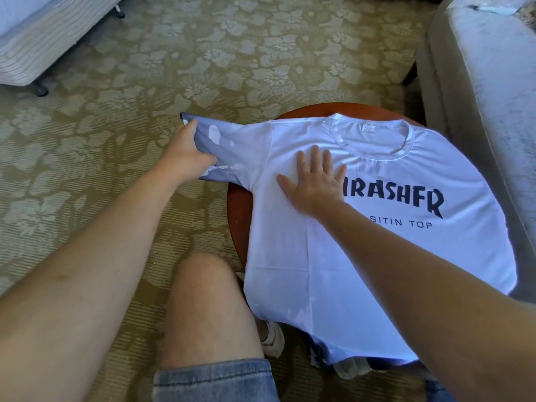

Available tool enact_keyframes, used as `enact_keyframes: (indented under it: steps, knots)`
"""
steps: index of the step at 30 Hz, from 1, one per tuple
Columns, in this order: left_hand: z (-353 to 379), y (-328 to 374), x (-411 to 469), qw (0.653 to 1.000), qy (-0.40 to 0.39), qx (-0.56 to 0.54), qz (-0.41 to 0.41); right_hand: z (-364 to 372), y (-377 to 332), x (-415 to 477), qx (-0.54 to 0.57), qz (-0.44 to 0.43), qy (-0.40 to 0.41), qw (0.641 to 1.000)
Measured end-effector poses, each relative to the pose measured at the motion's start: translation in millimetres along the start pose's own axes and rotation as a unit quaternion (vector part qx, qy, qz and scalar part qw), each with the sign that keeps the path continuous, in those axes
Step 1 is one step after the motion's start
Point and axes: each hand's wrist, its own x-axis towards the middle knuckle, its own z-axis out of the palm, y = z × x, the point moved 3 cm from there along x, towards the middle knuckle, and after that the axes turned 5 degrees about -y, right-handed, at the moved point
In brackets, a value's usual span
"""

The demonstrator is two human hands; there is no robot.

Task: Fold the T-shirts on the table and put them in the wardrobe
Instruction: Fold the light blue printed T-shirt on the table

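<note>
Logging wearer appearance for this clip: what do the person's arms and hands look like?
The left forearm and right forearm are bare, no sleeves showing. The left hand and right hand carry no visible gloves, rings, watch or bracelet. Denim shorts show below.

Faded blue denim shorts (pixel 214 381) — one white shoe (pixel 274 339)

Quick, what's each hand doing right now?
Left hand: closed, gripping the grey sleeve of the white T-shirt.
Right hand: open, pressing flat on the shirt's chest.
</note>
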Motion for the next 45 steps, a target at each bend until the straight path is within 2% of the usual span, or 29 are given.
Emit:
enact_keyframes:
  steps: [5,10,14,19,21,23,25,26,27,28,30,32,37,42,45]
  knots:
    - [-1,-8,-6,0.997,-0.055,0.040,-0.034,-5,2,-1,0.020,-0.020,-0.025,0.999]
    - [-3,28,-14,0.990,-0.057,0.127,-0.006,-12,40,-37,0.028,-0.017,0.041,0.999]
    - [5,63,-17,0.979,-0.052,0.192,0.036,-2,73,-58,-0.001,0.004,0.020,1.000]
    - [41,104,-27,0.964,-0.063,0.239,0.097,12,81,-63,0.023,-0.003,0.022,0.999]
    - [61,121,-31,0.962,-0.092,0.220,0.135,12,81,-61,0.024,0.004,0.027,0.999]
    - [77,132,-35,0.972,-0.118,0.116,0.164,12,81,-60,0.027,0.005,0.034,0.999]
    - [87,131,-35,0.985,-0.052,-0.017,0.166,13,80,-60,0.031,0.003,0.042,0.999]
    - [94,125,-35,0.987,-0.012,-0.021,0.158,14,80,-60,0.032,0.002,0.047,0.998]
    - [105,116,-37,0.989,0.004,0.033,0.147,14,79,-60,0.033,0.003,0.049,0.998]
    - [120,106,-39,0.984,-0.012,0.113,0.137,14,79,-60,0.034,0.004,0.048,0.998]
    - [149,82,-47,0.959,-0.088,0.251,0.096,15,80,-60,0.031,0.007,0.043,0.999]
    - [162,67,-51,0.942,-0.102,0.310,0.073,15,79,-60,0.021,0.005,0.038,0.999]
    - [149,55,-42,0.931,-0.073,0.347,0.087,14,68,-60,0.019,0.014,0.019,1.000]
    - [135,43,-38,0.927,-0.070,0.356,0.097,10,63,-69,0.040,-0.013,-0.008,0.999]
    - [125,36,-36,0.926,-0.081,0.358,0.091,1,110,-79,0.041,0.062,0.035,0.997]
